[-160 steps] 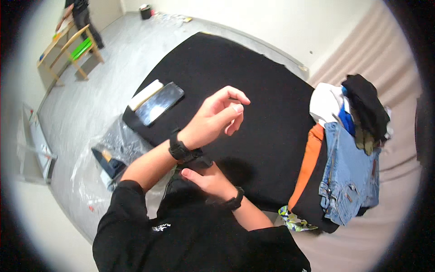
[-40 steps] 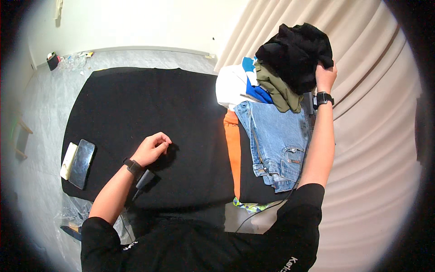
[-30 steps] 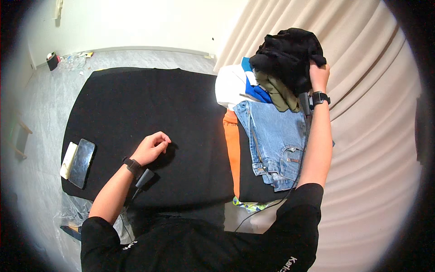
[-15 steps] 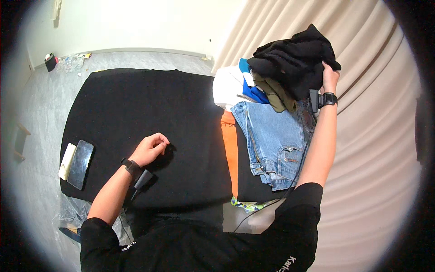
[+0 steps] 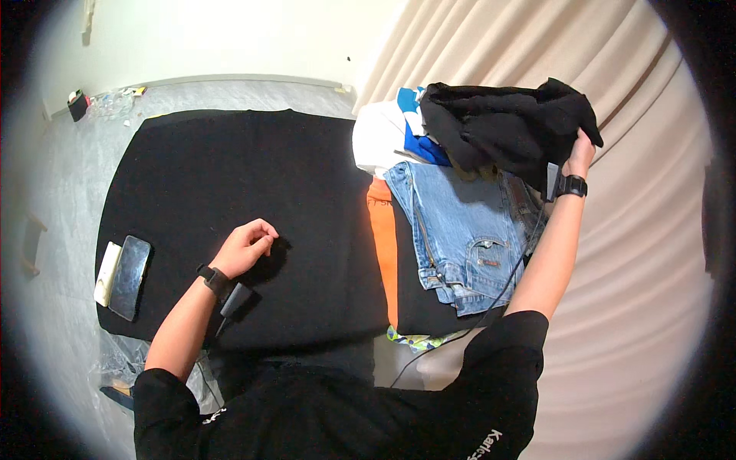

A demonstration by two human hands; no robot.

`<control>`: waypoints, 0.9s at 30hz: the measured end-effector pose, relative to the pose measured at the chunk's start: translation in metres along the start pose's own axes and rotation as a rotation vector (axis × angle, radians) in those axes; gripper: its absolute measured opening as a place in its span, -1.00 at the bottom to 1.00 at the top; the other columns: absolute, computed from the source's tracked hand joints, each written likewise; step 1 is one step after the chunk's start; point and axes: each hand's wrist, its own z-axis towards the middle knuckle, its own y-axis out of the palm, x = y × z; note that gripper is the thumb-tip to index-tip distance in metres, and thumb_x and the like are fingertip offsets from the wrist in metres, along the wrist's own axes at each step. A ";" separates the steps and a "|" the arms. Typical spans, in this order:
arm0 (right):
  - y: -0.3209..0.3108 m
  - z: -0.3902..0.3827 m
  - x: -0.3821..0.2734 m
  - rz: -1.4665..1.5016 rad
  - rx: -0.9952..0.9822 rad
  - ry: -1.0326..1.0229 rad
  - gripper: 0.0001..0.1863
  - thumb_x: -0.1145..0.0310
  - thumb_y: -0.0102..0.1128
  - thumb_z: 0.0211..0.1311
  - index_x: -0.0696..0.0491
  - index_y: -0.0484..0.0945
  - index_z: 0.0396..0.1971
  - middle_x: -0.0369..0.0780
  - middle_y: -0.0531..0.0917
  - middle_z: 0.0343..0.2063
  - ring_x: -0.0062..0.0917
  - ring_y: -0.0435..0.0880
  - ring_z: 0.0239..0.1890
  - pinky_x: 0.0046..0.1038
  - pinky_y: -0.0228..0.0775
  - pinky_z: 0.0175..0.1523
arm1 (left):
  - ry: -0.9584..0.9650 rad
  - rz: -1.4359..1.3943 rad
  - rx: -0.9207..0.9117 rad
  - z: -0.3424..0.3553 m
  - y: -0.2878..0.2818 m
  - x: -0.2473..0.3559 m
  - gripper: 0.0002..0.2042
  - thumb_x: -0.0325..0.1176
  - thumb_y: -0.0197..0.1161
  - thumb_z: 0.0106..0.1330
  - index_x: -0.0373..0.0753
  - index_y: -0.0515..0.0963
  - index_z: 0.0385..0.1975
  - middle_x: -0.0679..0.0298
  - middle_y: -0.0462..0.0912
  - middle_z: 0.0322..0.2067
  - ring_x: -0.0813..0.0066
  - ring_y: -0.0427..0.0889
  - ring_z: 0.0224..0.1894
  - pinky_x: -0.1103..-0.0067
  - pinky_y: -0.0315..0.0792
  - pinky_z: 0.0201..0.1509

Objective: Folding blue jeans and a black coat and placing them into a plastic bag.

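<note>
My right hand (image 5: 580,156) is closed on the right edge of a black garment (image 5: 506,126) at the far right, and the cloth hangs leftward over a clothes pile. Blue jeans (image 5: 460,230) lie folded just nearer than it. Left of the garment show a white cloth (image 5: 377,138) and a blue-and-white piece (image 5: 424,147). Only a sliver of an olive piece shows beneath the black cloth. My left hand (image 5: 247,247) is held over the black-covered table (image 5: 230,169), its fingers loosely curled and apart from the thumb, with nothing in it.
An orange strip of cloth (image 5: 383,261) runs beside the jeans. A phone (image 5: 130,277) and a slim white item (image 5: 107,274) lie at the table's left edge. Beige curtains (image 5: 613,322) hang on the right. Cables trail from both wrist devices.
My right hand has come nearer and slightly right with the black garment, which has lowered and spread wider over the pile, covering most of the olive piece. My left hand has barely moved.
</note>
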 end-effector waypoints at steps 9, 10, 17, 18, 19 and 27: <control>-0.132 -0.076 0.017 0.150 -0.168 0.178 -0.61 0.28 -0.05 0.26 0.25 0.49 -0.05 -0.11 0.59 -0.12 -0.32 0.60 -0.11 -0.31 0.47 0.02 | -0.004 -0.056 0.006 0.000 0.002 0.004 -0.93 -0.45 0.06 0.34 -0.27 0.45 -0.29 0.39 0.48 -0.52 0.66 0.46 -0.45 0.67 0.37 -0.33; -0.157 -0.090 0.024 0.180 -0.151 0.303 -0.63 0.33 0.01 0.19 0.22 0.49 -0.06 -0.15 0.60 -0.16 -0.35 0.60 -0.16 -0.35 0.47 -0.01 | -0.016 -0.052 -0.005 0.000 0.003 0.007 -0.94 -0.46 0.05 0.34 -0.27 0.45 -0.29 0.39 0.48 -0.51 0.66 0.45 -0.45 0.67 0.37 -0.33; -0.187 -0.157 -0.006 -0.632 -0.641 0.399 -0.36 0.42 0.15 -0.25 0.22 0.47 0.03 -0.24 0.57 -0.08 -0.45 0.46 0.02 -0.48 0.15 0.20 | -0.078 -0.015 0.007 -0.001 0.004 0.014 -0.95 -0.47 0.06 0.31 -0.27 0.45 -0.30 0.40 0.47 -0.51 0.67 0.44 -0.46 0.68 0.35 -0.34; -0.190 -0.152 -0.010 -0.521 -0.677 0.362 -0.36 0.36 0.12 -0.23 0.21 0.47 0.03 -0.23 0.57 -0.06 -0.45 0.46 0.04 -0.48 0.15 0.20 | -0.023 -0.039 0.003 0.000 0.004 0.006 -0.94 -0.47 0.05 0.31 -0.27 0.45 -0.30 0.41 0.47 -0.52 0.67 0.44 -0.46 0.68 0.34 -0.35; -0.192 -0.149 -0.017 -0.411 -0.708 0.322 -0.36 0.30 0.09 -0.20 0.21 0.48 0.03 -0.22 0.56 -0.04 -0.44 0.45 0.05 -0.47 0.14 0.21 | -0.022 -0.034 -0.013 0.001 0.004 0.005 -0.94 -0.47 0.05 0.31 -0.27 0.45 -0.30 0.41 0.47 -0.52 0.67 0.44 -0.46 0.68 0.34 -0.35; -0.100 -0.160 -0.060 -0.558 -0.842 0.074 -0.57 0.21 0.08 0.25 0.11 0.46 0.06 -0.21 0.57 -0.01 -0.50 0.53 0.00 -0.47 0.29 0.12 | -0.029 0.007 0.032 0.001 0.005 0.005 -0.93 -0.45 0.04 0.31 -0.26 0.45 -0.30 0.43 0.46 -0.56 0.69 0.43 -0.48 0.69 0.30 -0.38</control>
